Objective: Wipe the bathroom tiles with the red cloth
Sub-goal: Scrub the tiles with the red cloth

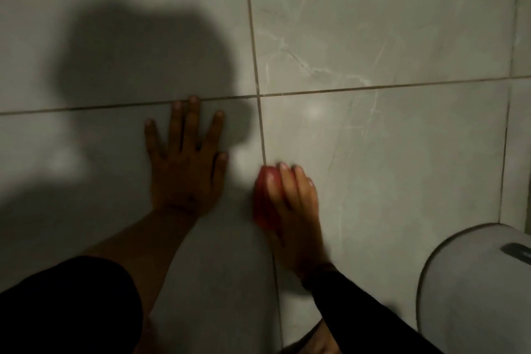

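Large grey marbled tiles with dark grout lines fill the view. My left hand lies flat on the lower left tile, fingers spread, its fingertips near the horizontal grout line. My right hand presses a bunched red cloth against the tile, just beside the vertical grout line. Only the cloth's left part shows from under my fingers. The right hand is blurred. Both arms wear dark sleeves.
A white toilet cistern with a metal flush button stands at the lower right, close to my right forearm. My head's shadow darkens the left tiles. A wall corner runs down the far right.
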Demonstrator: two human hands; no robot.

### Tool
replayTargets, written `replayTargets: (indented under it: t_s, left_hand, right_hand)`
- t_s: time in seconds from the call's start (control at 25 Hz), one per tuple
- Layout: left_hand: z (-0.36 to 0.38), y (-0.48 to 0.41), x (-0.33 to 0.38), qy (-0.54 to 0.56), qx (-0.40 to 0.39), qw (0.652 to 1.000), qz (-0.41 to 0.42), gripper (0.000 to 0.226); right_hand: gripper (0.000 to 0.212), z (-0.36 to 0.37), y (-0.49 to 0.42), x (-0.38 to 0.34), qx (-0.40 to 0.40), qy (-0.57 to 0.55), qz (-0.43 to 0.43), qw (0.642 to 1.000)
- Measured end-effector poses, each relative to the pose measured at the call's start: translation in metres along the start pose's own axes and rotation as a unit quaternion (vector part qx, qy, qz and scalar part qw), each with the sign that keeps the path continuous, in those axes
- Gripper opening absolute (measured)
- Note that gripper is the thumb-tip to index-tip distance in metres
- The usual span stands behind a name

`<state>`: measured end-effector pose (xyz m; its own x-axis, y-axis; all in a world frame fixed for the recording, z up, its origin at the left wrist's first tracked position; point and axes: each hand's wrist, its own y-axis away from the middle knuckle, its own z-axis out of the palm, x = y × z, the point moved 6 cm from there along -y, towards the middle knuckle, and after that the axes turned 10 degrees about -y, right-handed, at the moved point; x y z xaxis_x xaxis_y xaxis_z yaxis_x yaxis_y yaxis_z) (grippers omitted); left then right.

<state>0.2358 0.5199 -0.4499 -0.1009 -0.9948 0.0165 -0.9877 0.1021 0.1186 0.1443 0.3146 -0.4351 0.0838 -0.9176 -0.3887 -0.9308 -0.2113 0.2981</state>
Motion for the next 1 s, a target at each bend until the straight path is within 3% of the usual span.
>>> replayTargets:
  t_s: [0.12,0.24,0.32,0.4,0.48,0.56,0.68,0.8,0.88,1.0]
  left_hand:
    - [0.000,0.000,0.002,-0.011,-0.001,1.000,0.005,0.073]
    - [0.002,0.000,0.001,-0.013,0.001,1.000,0.006,0.073]
    - [0.003,0.000,0.001,-0.014,0.001,1.000,0.007,0.074]
    - [0.003,0.000,0.000,-0.006,-0.001,1.000,0.004,0.073]
    - [0.002,0.001,0.000,0.006,-0.005,1.000,-0.001,0.072]
    - [0.002,0.000,-0.001,0.005,-0.007,1.000,-0.003,0.073]
    - [0.003,0.000,0.001,0.004,-0.010,1.000,0.005,0.073]
    - [0.005,0.000,-0.001,-0.002,-0.013,1.000,-0.002,0.073]
    - [0.005,0.000,0.001,-0.011,-0.006,1.000,-0.002,0.072]
    - [0.006,0.001,-0.001,-0.017,0.001,1.000,0.000,0.072]
  right_hand:
    - [0.074,-0.035,0.029,0.074,-0.015,-0.007,0.107,0.994]
    - [0.081,-0.092,-0.077,0.104,0.128,-0.034,0.189,0.973]
    - [0.078,-0.094,-0.144,0.065,0.172,-0.024,0.134,0.976]
    - [0.076,-0.053,-0.145,0.005,0.113,0.007,0.004,0.994]
    - [0.077,-0.001,-0.063,-0.039,0.021,0.013,-0.075,0.997]
    - [0.076,0.025,0.044,-0.037,-0.040,0.007,-0.080,0.996]
    - [0.064,0.004,0.121,0.040,-0.003,0.000,0.069,0.998]
    - [0.075,-0.054,0.078,0.135,0.093,-0.019,0.266,0.959]
    - [0.082,-0.091,0.005,0.168,0.144,-0.068,0.297,0.941]
    - [0.083,-0.109,-0.090,0.144,0.202,-0.063,0.231,0.950]
